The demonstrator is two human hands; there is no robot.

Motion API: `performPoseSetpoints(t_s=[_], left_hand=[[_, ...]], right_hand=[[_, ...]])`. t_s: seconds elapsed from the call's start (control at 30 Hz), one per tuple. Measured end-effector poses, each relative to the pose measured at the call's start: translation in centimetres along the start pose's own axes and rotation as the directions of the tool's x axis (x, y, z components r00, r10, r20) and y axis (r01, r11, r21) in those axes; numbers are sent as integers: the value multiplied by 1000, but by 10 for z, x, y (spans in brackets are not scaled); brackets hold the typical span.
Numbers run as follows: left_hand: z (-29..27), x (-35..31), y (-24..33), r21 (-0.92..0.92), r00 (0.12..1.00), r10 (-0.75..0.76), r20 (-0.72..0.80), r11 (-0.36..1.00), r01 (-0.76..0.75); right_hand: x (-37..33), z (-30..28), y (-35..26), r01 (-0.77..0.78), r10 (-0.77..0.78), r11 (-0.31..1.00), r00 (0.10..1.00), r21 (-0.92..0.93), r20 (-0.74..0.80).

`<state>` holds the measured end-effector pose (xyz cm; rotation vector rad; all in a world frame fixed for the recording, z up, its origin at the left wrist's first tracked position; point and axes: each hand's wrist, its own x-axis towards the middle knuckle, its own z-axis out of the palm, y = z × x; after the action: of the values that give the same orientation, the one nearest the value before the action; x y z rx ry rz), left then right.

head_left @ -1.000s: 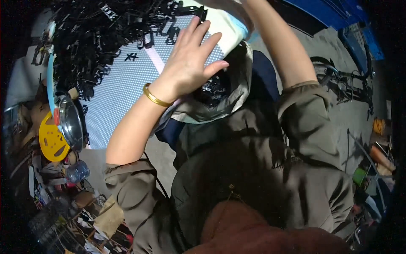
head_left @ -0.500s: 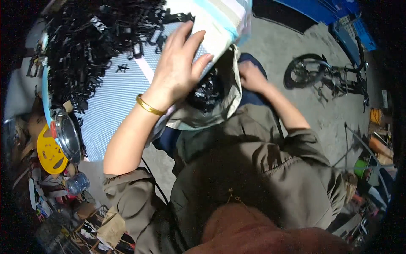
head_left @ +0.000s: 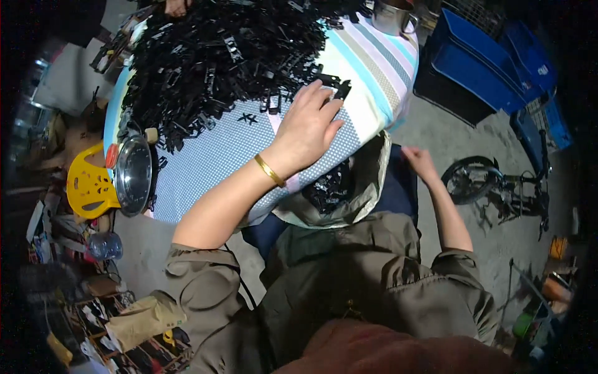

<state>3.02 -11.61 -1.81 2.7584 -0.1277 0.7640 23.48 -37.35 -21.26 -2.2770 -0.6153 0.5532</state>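
Note:
A large heap of small black plastic pieces (head_left: 205,68) covers the far part of a table with a striped and dotted cloth (head_left: 199,168). My left hand (head_left: 305,128), with a gold bangle at the wrist, lies over the cloth at the heap's near right edge. Its fingers are stretched out, the tips beside a few loose pieces. Below the table edge, an open pale sack (head_left: 374,193) on my lap holds more black pieces (head_left: 330,187). My right hand (head_left: 420,163) is right of the sack, near my knee, fingers curled; whatever they hold, if anything, is hidden.
A metal mug (head_left: 391,17) stands at the table's far right. Beside the table's left edge are a round steel lid or dish (head_left: 133,174) and a yellow stool (head_left: 87,184). Blue crates (head_left: 476,56) and a small bike (head_left: 492,177) stand right. Another person's hand (head_left: 176,7) shows beyond the heap.
The view has shifted, showing more of the table and the mug. My right hand has moved away from the sack to the right. My left hand remains at the heap's edge, fingers stretched.

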Motion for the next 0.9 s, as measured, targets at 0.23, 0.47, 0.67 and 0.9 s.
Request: performPoseSetpoints(t_s=[0.23,0.47,0.67,0.9], left_hand=[[-30,-22,-57,266,985,23,174,961,-70],[-63,-38,-64,53,996,60,60,997,-63],[-76,-44,-97,132,829,-291,-477,909,395],[-85,-25,-116,512,792,-448,-414,605,610]], right_hand=[[-25,-56,-180,523,-519,764,846,379,-121],[24,-5,-265,921,-920,376,384,-105,75],[83,13,-333,893,-927,374,356,-250,-115],[99,28,-397,775,-768,554,617,304,-173]])
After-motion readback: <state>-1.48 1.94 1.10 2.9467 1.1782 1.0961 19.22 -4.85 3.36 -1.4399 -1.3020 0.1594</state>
